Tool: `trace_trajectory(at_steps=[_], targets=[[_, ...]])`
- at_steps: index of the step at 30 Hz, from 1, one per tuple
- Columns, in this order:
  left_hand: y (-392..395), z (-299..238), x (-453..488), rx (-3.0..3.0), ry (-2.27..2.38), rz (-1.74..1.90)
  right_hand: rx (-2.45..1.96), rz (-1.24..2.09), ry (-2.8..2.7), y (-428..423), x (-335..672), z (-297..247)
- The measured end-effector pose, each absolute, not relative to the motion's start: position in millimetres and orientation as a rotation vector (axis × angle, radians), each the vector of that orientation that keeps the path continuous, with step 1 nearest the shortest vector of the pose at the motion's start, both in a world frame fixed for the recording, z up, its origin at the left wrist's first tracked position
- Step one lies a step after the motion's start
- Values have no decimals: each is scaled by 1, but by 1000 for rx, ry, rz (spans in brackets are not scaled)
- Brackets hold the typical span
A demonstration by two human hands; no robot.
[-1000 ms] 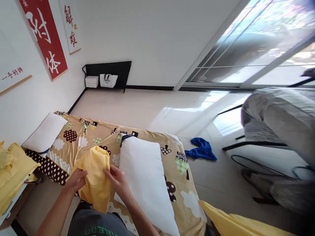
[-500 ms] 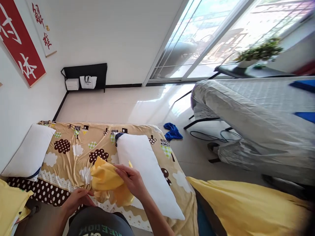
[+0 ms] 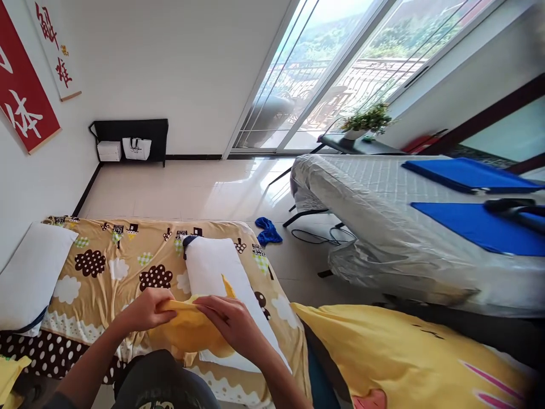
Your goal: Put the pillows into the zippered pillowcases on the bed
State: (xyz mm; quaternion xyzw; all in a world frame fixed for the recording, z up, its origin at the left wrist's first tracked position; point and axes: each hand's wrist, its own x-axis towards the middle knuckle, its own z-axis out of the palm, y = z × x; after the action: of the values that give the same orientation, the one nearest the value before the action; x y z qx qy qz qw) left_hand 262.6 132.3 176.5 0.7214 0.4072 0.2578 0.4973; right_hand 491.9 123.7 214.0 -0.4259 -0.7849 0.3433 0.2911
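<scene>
A yellow pillowcase (image 3: pixel 187 332) hangs between my two hands over the near side of the bed. My left hand (image 3: pixel 149 309) pinches one part of its upper edge, thumb against fingers. A short way to the right, my right hand (image 3: pixel 234 325) grips the same edge. One pointed bit of the yellow cloth sticks up behind the right fingers. Beneath and behind the right hand lies a bare white pillow (image 3: pixel 215 261) with a dark blue corner, partly hidden by hand and cloth. The bed has a tan patterned blanket (image 3: pixel 128 244).
Another white pillow (image 3: pixel 40 272) lies at the bed's left end. At lower right is a yellow pillow (image 3: pixel 383 341) with pink-and-white markings. A plastic-covered mattress (image 3: pixel 374 238) carries blue folders (image 3: pixel 468 173). A blue cloth (image 3: pixel 268 232) and a cable (image 3: pixel 317 236) lie on the floor.
My left hand has come up and right from below the pillowcase and now grips its edge. The cloth is stretched between both hands. The view has turned right.
</scene>
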Motion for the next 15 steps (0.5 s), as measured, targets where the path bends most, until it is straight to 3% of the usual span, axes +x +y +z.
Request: trace_trajectory(at_steps=[6,15], targets=[[148,161,231,1641,1164,682,-1239,891,-1991,133,500,208],[144,222,188,1411,1270,998,-1390,689,-2269,164,524,165]])
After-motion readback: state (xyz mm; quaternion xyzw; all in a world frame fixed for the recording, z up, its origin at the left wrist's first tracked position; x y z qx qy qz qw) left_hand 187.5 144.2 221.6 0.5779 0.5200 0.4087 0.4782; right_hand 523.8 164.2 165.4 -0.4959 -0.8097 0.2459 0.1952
